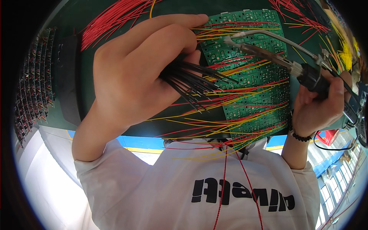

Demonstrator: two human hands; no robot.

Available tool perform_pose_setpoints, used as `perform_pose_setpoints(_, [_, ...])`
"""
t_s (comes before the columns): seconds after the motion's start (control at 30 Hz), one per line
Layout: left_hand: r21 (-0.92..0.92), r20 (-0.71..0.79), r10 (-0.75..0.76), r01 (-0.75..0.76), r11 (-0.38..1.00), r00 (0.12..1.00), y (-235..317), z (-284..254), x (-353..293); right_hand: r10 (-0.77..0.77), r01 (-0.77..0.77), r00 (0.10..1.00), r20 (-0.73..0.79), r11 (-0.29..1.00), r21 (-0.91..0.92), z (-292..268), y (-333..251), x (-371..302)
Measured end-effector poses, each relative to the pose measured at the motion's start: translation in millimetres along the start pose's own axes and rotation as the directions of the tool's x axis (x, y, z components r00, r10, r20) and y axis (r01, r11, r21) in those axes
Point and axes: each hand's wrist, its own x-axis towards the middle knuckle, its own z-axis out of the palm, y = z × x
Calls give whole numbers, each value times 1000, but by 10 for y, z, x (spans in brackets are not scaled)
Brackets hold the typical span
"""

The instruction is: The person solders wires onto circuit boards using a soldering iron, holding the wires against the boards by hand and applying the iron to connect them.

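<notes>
Left hand [142,73]: fingers curled round black wires [189,82] | just right: green board [264,74], soldering iron [270,57] over it | farther right: right hand [320,105] gripping its handle | I'd steady that tip, keeping black ends clear.

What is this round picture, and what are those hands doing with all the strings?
There's no robot here, just a person's two bare hands. A camera on their head looks down, and its wide, curved lens bends straight edges.

The "strings" look like wires. The left hand holds a bunch of black wires. The right hand grips a soldering iron, a hot-tipped tool, with its tip over a green board. I can't tell whether they touch.

Red and yellow wires lie across the board. More red wires lie on the table.
</notes>
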Motion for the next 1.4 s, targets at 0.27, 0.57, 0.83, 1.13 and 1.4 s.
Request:
perform_pose_setpoints(0.27, [5,3,3,-3,1000,1000,2,-9,3,-71,62,974,216,997,47,-42,55,26])
perform_pose_setpoints(0.57, [11,11,9,-9,1000,1000,-6,-22,-14,-27,31,986,166,999,-25,-11,43,-2])
perform_pose_setpoints(0.83, [0,4,5,-5,1000,1000,19,6,-3,-18,5,987,161,997,80,-79,35,48])
perform_pose_setpoints(1.13, [3,8,-3,3,1000,1000,-14,0,18,-54,69,987,151,993,-96,-28,94,75])
perform_pose_setpoints(1.4, [47,5,40,-40,998,999,-25,-157,111,-74,81,995,63,991,-106,-24,-45,16])
